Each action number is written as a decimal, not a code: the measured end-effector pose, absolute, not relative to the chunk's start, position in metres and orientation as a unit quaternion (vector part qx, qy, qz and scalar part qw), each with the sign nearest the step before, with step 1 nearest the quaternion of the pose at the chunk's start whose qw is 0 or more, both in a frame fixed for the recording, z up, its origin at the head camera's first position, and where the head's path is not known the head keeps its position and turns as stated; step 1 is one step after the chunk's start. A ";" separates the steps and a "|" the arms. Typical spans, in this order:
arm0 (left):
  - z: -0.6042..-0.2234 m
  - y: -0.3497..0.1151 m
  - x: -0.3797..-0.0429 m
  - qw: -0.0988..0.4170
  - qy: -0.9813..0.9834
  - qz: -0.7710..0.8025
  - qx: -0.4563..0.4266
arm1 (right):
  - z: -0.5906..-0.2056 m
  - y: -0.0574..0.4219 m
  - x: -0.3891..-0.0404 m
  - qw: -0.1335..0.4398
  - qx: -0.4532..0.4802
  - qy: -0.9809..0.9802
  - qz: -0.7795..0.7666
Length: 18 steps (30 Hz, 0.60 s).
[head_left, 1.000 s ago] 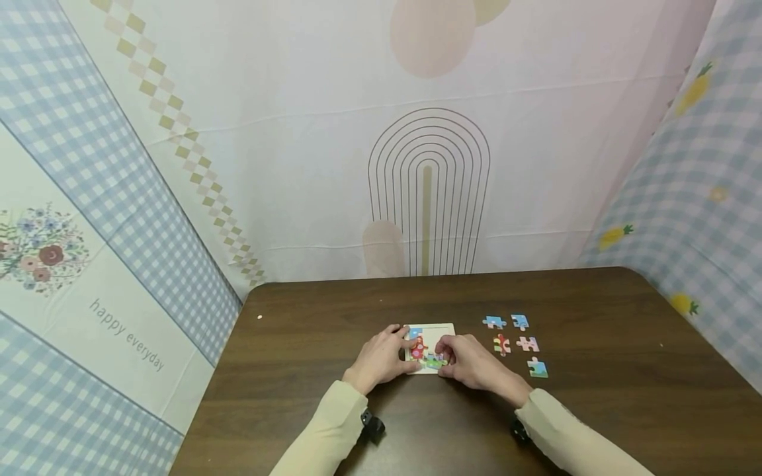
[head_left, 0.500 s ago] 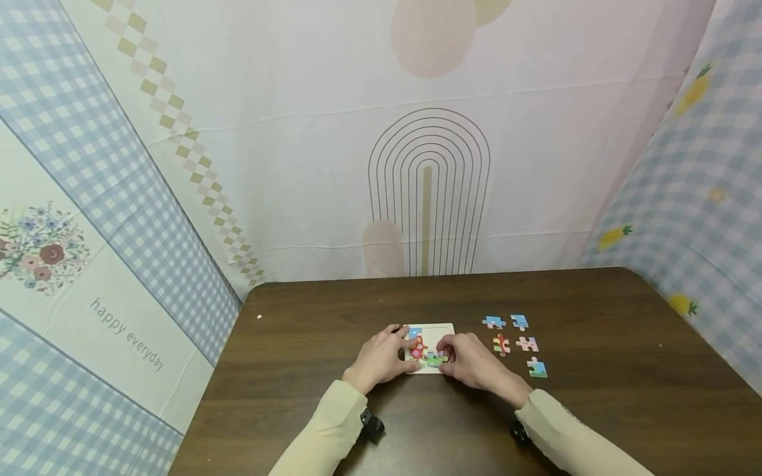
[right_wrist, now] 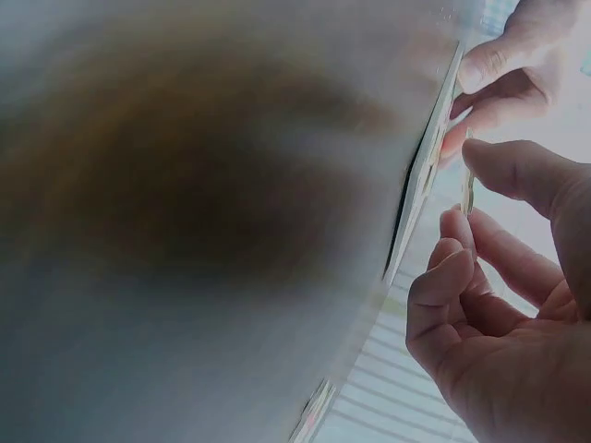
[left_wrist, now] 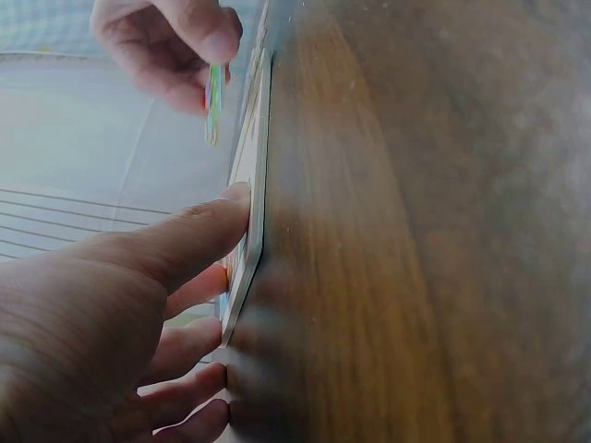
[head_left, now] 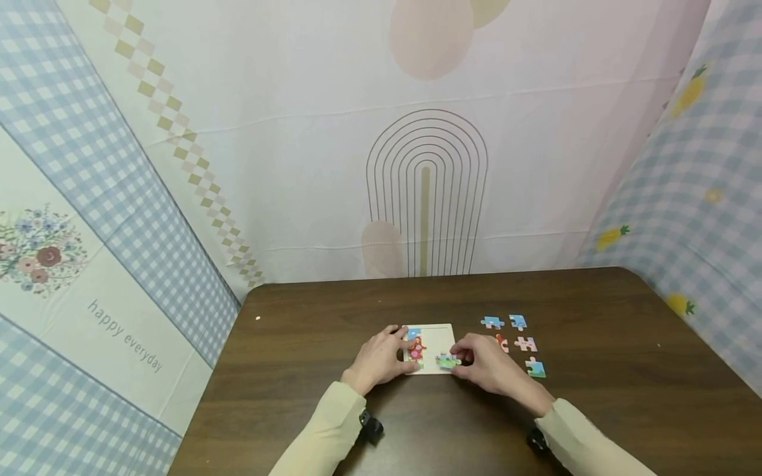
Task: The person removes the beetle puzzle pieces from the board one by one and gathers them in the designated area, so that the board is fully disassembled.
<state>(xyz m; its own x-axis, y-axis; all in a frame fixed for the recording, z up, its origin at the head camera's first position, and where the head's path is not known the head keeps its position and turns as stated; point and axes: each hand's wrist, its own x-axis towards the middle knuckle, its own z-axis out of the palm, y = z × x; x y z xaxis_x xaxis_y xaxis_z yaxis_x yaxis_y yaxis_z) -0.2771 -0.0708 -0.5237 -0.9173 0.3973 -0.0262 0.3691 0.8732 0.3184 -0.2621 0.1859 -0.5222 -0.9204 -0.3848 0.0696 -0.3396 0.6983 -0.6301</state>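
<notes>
A pale square puzzle tray [head_left: 430, 336] lies on the table, with red and blue pieces along its left side. My left hand [head_left: 378, 357] rests on the tray's left part, thumb and fingers extended; its thumb [left_wrist: 208, 226] presses near the front edge in the left wrist view. My right hand [head_left: 489, 363] pinches a green jigsaw piece [head_left: 448, 360] between thumb and fingers over the tray's lower right. Both wrist views show that piece edge-on, raised off the tray. Fingers partly cover the tray and piece.
Several loose jigsaw pieces lie right of the tray, among them a blue one [head_left: 492, 322], a pink one [head_left: 526, 344] and a blue-green one [head_left: 535, 367]. My right hand partly hides a red piece [head_left: 501, 342]. Patterned cloth [head_left: 309, 198] hangs behind the brown table [head_left: 321, 304].
My right hand has lifted the green jigsaw piece from beside the left pieces and shifted it to the right. The left hand stays in place on the tray.
</notes>
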 end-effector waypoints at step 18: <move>-0.525 -0.072 -0.277 0.045 0.965 0.166 0.200 | -0.528 0.255 -0.246 0.002 -0.209 0.928 -0.309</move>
